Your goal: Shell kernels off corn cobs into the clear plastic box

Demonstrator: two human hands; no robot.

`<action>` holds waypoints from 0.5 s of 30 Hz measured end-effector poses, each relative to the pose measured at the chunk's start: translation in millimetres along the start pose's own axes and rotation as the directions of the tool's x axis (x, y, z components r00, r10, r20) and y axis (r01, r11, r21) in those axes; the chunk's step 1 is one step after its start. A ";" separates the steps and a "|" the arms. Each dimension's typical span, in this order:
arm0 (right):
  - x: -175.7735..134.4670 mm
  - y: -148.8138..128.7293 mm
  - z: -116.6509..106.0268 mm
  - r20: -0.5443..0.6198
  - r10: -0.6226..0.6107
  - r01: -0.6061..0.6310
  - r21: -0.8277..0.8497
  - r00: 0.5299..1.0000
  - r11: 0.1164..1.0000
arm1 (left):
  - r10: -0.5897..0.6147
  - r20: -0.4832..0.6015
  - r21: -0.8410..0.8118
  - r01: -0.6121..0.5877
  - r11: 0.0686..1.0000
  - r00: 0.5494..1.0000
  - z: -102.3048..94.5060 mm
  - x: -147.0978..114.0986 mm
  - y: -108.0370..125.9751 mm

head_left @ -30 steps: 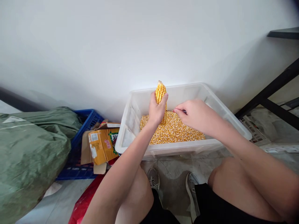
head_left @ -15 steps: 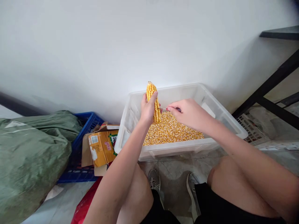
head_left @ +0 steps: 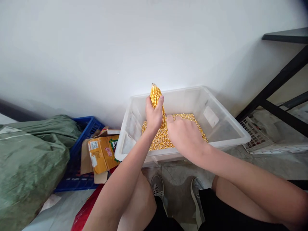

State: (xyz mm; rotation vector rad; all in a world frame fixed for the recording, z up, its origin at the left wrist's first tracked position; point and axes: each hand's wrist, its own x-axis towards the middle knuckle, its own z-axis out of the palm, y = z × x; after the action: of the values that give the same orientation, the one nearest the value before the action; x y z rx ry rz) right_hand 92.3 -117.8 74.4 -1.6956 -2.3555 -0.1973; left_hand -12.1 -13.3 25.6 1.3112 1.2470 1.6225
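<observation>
Left hand (head_left: 154,115) — wrapped round corn cob (head_left: 156,95), upright over tub (head_left: 229,143) of loose kernels (head_left: 161,141) | right hand (head_left: 184,134) — curled on thin tool (head_left: 166,115), mostly hidden, at cob's side | I'd say risk: pushing hard, tool could skid, jab left hand; weak hold could let cob twist

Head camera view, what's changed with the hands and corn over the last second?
The bare right hand moved left and lower in view, closing in on the long yellow corn cob. The bare left hand and cob shifted slightly left over the translucent white plastic tub. Nothing was visibly let go; the left hand's grip on the cob stayed.
</observation>
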 end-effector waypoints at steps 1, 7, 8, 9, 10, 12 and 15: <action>3.2 6.1 -3.2 0.021 -0.006 0.005 0.045 1.000 0.999 | -0.019 0.006 -0.014 0.019 1.000 1.000 -1.8 0.4 -0.4; 20.2 49.4 -22.2 0.103 0.017 -0.055 0.381 0.995 0.923 | -0.201 0.142 -0.152 0.222 0.963 0.969 -1.9 -2.0 -1.9; 20.2 52.7 -24.2 0.119 0.030 -0.075 0.390 0.992 0.918 | -0.219 0.162 -0.163 0.245 0.956 0.962 -0.7 -2.9 -1.6; 19.3 54.6 -26.2 0.132 0.039 -0.088 0.388 0.991 0.917 | -0.234 0.177 -0.170 0.264 0.949 0.956 0.5 -3.6 -1.2; 17.6 55.5 -28.5 0.139 0.044 -0.094 0.380 0.989 0.920 | -0.246 0.185 -0.172 0.278 0.945 0.951 1.3 -4.1 -0.8; 13.5 56.1 -33.5 0.133 0.054 -0.098 0.355 0.990 0.930 | -0.267 0.195 -0.168 0.300 0.939 0.944 1.7 -4.4 0.1; 11.0 58.1 -39.7 0.083 0.089 -0.112 0.344 0.993 0.932 | -0.288 0.222 -0.154 0.326 0.933 0.931 0.0 -4.4 2.6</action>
State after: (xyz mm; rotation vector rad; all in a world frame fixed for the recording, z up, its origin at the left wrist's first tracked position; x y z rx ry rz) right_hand 148.3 -98.8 114.1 -1.6596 -2.1780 0.2833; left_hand -10.9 -18.1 26.7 1.0676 1.0876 1.3183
